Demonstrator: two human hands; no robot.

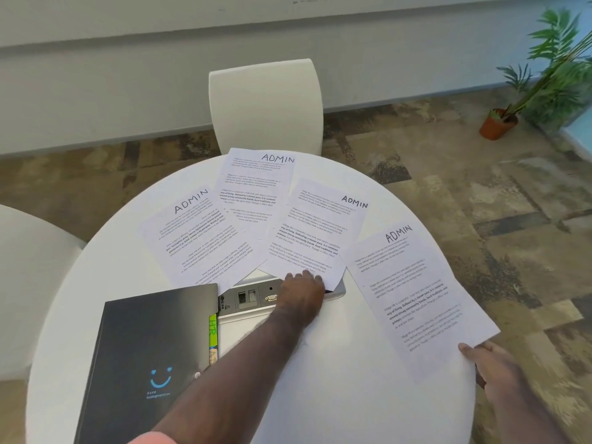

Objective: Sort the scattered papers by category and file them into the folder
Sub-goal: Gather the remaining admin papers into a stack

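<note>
White paper is spread across the round table (320, 395): 4 sheets, each marked ADMIN. 1 sheet (413, 299) is pinched at its near corner by the right hand (493, 363); another (307, 238) is pressed under the flattened left hand (301, 293). Nothing appears filed yet, and the dark folder (150, 357) lies closed nearby.

**Single head-worn view, forward and down over the table**

One camera only, so no second view shared any ground. It sat on the person's head, above the near edge of a round white table (336, 395), and faced forward and downward across it. Both forearms entered from the bottom edge, close to the lens. The wide angle bent the table rim and the wall line. The white chair (266, 104) opposite and the potted plant (499, 123) at upper right lay farther off.
</note>
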